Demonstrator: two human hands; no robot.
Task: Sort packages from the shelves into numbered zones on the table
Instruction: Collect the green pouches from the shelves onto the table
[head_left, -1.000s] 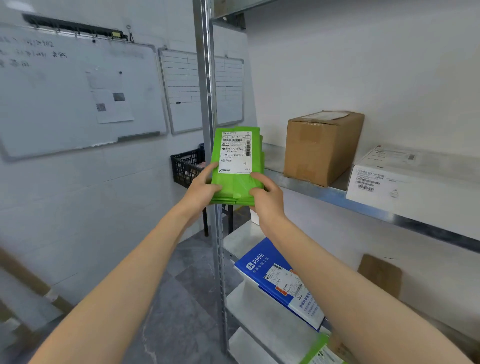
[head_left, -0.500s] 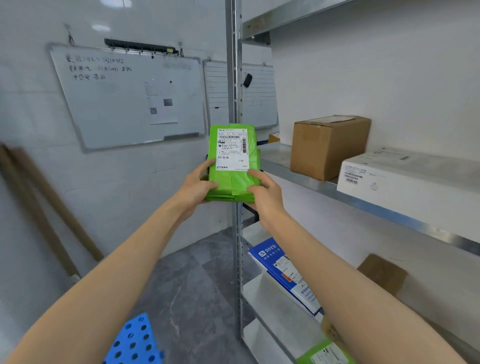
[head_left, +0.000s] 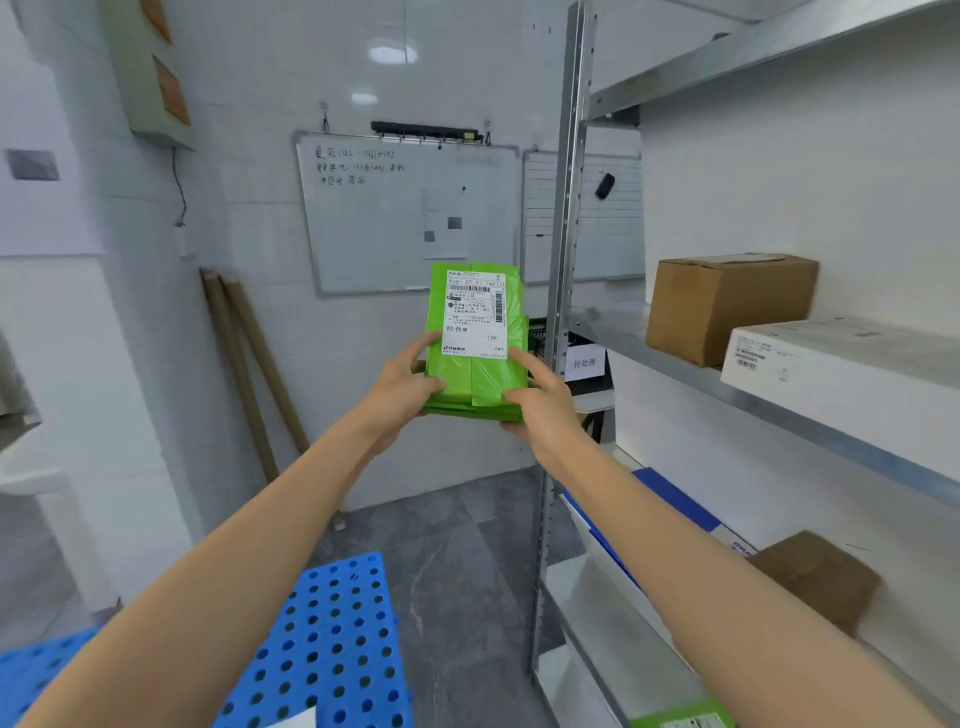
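Green package (head_left: 475, 358), seen from the head camera: it sits at the centre of the frame, lifted in the air in front of the whiteboard (head_left: 405, 213), just left of the metal shelf (head_left: 779, 410) post and touching nothing but the hands. The left hand (head_left: 402, 387) grips its lower left edge and the right hand (head_left: 540, 410) its lower right corner. On each side the fingers (head_left: 530, 361) curl round the soft bag, thumbs on the front face and the rest tucked behind and under.

Its long axis runs up and down the frame, the top end leaning away from the camera. The white label (head_left: 475, 314) faces the viewer on the upper half, print upright.

The step in hand looks like reading that label to choose a zone. To do it well, hold the bag flat enough that the film does not crease over the print, and leave both thumbs below the label. Neither the worktop nor its numbered zones are in view, so the carry calls for a turn away from the shelf, where a brown box (head_left: 727, 306) and a white box (head_left: 841, 358) wait
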